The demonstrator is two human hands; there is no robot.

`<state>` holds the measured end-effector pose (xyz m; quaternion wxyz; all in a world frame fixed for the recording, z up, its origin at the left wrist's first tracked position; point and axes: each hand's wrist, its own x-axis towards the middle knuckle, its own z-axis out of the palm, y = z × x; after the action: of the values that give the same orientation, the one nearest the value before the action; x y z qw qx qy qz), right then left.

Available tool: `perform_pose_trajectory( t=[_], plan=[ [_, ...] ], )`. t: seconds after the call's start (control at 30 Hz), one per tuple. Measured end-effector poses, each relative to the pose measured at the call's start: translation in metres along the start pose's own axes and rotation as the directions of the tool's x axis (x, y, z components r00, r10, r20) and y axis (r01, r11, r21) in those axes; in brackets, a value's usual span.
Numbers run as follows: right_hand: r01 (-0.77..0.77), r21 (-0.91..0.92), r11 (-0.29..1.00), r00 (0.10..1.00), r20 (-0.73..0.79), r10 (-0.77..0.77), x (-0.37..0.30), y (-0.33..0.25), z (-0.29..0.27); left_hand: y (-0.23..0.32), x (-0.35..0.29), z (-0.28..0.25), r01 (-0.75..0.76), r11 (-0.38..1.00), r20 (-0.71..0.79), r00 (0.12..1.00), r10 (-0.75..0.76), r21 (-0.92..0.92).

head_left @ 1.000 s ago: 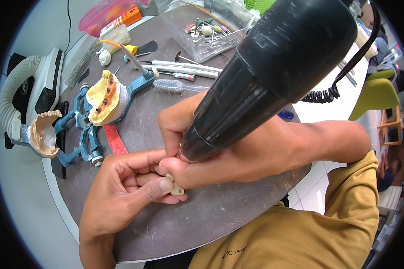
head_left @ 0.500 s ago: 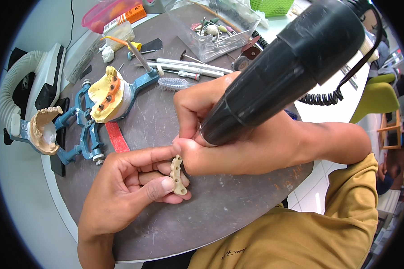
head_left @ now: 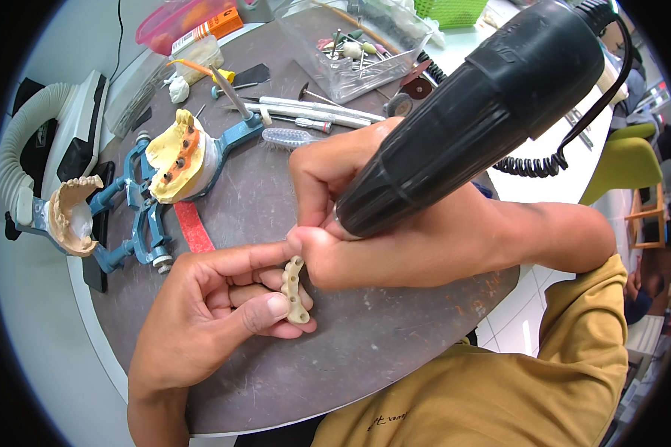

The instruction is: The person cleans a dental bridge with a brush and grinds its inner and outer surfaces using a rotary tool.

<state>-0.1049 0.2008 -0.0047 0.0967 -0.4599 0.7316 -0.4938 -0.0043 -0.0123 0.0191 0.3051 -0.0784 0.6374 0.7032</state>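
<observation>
Between the thumb and fingers of my left hand (head_left: 216, 302) is a cream-coloured dental bridge (head_left: 294, 292) with several round holes along it. My right hand (head_left: 395, 238) grips a thick black rotary handpiece (head_left: 462, 127) near its lower end. The handpiece slants up to the right, and its tip is hidden behind my right fingers. Both hands meet at the bridge's upper end; whether the tool touches it I cannot tell. A yellow and orange dental model (head_left: 177, 160) with dark posts stands in a blue articulator (head_left: 136, 182) beyond my left hand.
A beige tooth cast (head_left: 74, 216) sits at the articulator's left end, near a ribbed suction hose (head_left: 19, 141). A red strip (head_left: 194, 227) lies by my left hand. Farther back are a clear brush (head_left: 291, 138), metal instruments (head_left: 317, 110) and a clear box of burs (head_left: 350, 59).
The handpiece has turned slightly about its length and shifted a little. Both hands keep nearly the same place, and the bridge is still in my left fingers.
</observation>
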Motion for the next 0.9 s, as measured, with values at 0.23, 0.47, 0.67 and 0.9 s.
perform_pose_trajectory(
  t=[0.23, 0.47, 0.67, 0.9],
  plan=[
    [-0.046, 0.054, 0.997, 0.999, 0.016, 0.046, -0.003, 0.001, 0.004, -0.002, 0.0, -0.001, -0.003, 1.0, 0.005, 1.0, 0.003, -0.028],
    [-0.01, 0.03, 0.999, 1.0, 0.022, 0.009, -0.001, 0.003, 0.003, 0.0, -0.001, 0.0, 0.0, 1.0, 0.008, 1.0, 0.0, -0.012],
    [-0.076, 0.117, 0.99, 0.997, 0.025, 0.073, 0.0, 0.0, 0.001, 0.001, 0.0, 0.001, 0.0, 1.0, -0.002, 1.0, 0.0, 0.016],
    [-0.037, 0.129, 0.991, 0.999, -0.003, 0.037, 0.0, 0.004, 0.005, 0.003, 0.0, 0.003, 0.004, 1.0, -0.01, 1.0, -0.004, 0.01]
  ],
)
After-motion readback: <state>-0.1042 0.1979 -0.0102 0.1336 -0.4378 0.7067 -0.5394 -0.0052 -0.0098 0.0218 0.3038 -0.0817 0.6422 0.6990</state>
